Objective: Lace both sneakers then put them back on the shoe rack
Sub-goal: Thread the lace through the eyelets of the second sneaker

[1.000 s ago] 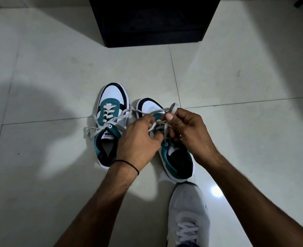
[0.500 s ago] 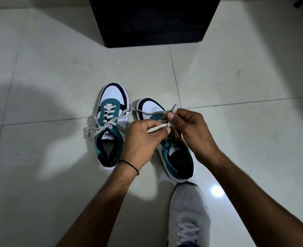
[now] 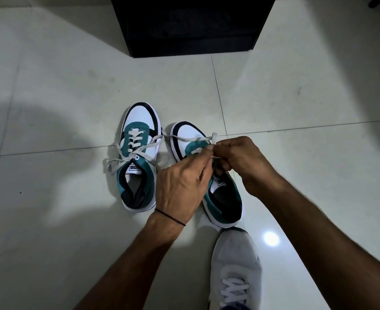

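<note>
While the right shoe (image 3: pixel 209 173) sits on the floor (image 3: pixel 72 97) near the rack (image 3: pixel 191 25), both hands, left hand (image 3: pixel 180 186) and right hand (image 3: pixel 245 162), pinch its lace (image 3: pixel 189 138) tight to thread it.

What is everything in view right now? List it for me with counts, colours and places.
left sneaker: 1, teal, white and black, on the floor left of its mate, laced, lace ends loose.
right sneaker: 1, same colours, on the floor beside it, partly under the hands.
lace: 1 being worked, off-white, running from the pinch across the right sneaker's toe toward the left sneaker.
dark cabinet: 1, black, top centre on the floor; inside too dark to read.
floor: pale glossy tiles, with a light glare at lower right.
worn shoe: 1, white with white laces, bottom centre, on the person's foot.
wrist band: 1, black, on the left wrist.
left hand: pinching the lace over the right sneaker.
right hand: pinching the same lace opposite it.
</note>
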